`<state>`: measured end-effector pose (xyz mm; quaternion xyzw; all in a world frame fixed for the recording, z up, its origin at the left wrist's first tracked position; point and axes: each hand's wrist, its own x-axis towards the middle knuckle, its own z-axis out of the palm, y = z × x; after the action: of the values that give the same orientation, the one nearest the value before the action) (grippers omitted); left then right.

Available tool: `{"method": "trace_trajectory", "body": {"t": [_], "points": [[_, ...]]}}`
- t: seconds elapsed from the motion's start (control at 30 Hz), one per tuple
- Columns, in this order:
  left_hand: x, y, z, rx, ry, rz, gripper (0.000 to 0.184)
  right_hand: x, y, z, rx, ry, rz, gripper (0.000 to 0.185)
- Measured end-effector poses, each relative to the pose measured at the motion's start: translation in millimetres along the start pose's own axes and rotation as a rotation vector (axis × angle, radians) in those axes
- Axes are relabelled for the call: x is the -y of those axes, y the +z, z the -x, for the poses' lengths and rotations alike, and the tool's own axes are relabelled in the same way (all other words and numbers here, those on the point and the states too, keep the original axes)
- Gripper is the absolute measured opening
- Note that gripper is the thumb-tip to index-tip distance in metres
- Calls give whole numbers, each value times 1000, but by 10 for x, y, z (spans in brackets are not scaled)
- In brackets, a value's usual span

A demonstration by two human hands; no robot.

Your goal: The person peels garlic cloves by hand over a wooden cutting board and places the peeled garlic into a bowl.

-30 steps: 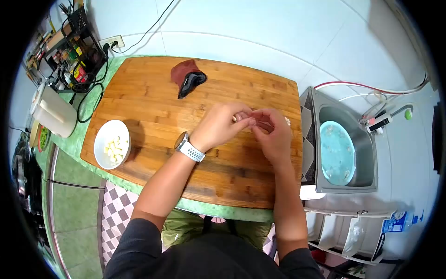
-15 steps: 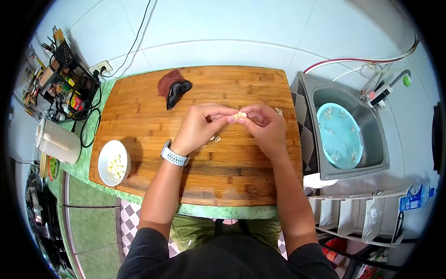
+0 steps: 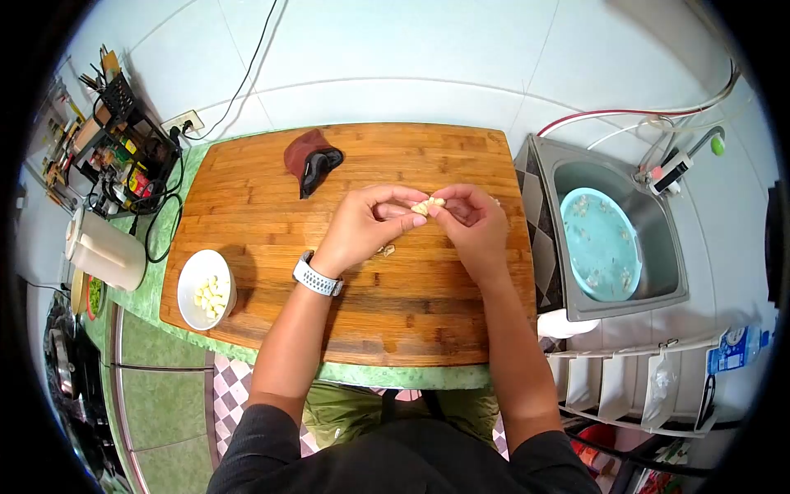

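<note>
Both hands meet over the middle of a large wooden board (image 3: 354,321). Between their fingertips is a pale garlic clove (image 3: 426,206), partly covered by the fingers. My left hand (image 3: 370,218), with a light watch on its wrist, pinches it from the left. My right hand (image 3: 471,218) pinches it from the other side, thumb and index finger closed. Bits of garlic skin (image 3: 388,249) lie on the board just below the hands. A white bowl (image 3: 188,284) at the board's left edge holds several peeled cloves (image 3: 211,298).
A dark red and black cloth item (image 3: 311,160) lies near the board's back edge. On the right, a sink (image 3: 666,272) contains a light blue basin (image 3: 601,247) of water with floating bits. A white pitcher (image 3: 111,253) and a condiment rack (image 3: 123,156) stand at left.
The garlic between my fingers has been turned slightly, and both hands have shifted a little. The whole view has moved slightly; the bowl and board are otherwise unchanged.
</note>
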<state>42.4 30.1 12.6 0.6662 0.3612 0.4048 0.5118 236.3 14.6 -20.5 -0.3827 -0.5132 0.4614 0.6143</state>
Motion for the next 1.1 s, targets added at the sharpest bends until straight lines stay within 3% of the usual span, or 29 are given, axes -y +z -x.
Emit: {"method": "trace_trajectory", "body": {"t": [0.4, 0.53, 0.67, 0.9, 1.1], "points": [[124, -26, -49, -37, 92, 22, 29, 1, -2, 1, -3, 2, -14, 21], [88, 3, -37, -82, 113, -101, 29, -4, 23, 6, 45, 35, -95, 20], [55, 44, -16, -120, 130, -227, 32, -54, -18, 3, 105, 69, 19, 20], [79, 11, -13, -94, 121, -203, 32, -73, 35, 13, 66, 13, 87, 19], [77, -10, -11, -33, 50, -6, 30, -139, -2, -4, 36, -36, 56, 18]]}}
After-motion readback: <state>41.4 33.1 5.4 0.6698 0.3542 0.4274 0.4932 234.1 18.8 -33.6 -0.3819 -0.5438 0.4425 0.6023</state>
